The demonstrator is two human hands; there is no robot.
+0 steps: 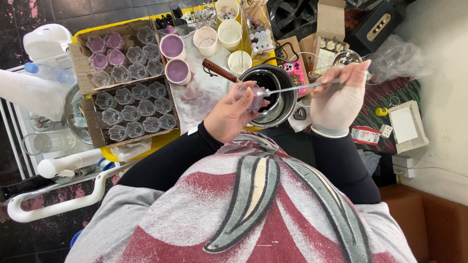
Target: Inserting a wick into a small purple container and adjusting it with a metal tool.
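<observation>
My left hand [233,113] is bare and closed around a small clear flower-shaped mould [254,99] that carries a purple fill; I hold it up just above the rim of a dark metal pot [285,95]. My right hand [339,97], in a pale glove, pinches the far end of a long metal spoon [297,87], fingers closed on the handle. The spoon runs level across the pot and its bowl meets the mould at the edge of my left hand. The two hands sit apart, joined only by the spoon.

The pot stands on the table [204,92] near its front edge, and its brown wooden handle [219,70] sticks out to the upper left. I cannot tell what is inside beyond a dark, shiny surface.

Left of the pot a stained white cloth covers the table, and on it stand two round cups filled with purple [174,58], with pale, empty-looking cups [229,33] behind them. Farther left lie two cardboard trays [131,104] packed with more clear flower-shaped moulds; a few in the back tray hold purple, the rest look clear. A small open cardboard box [331,36] sits beyond the pot on the right.
</observation>
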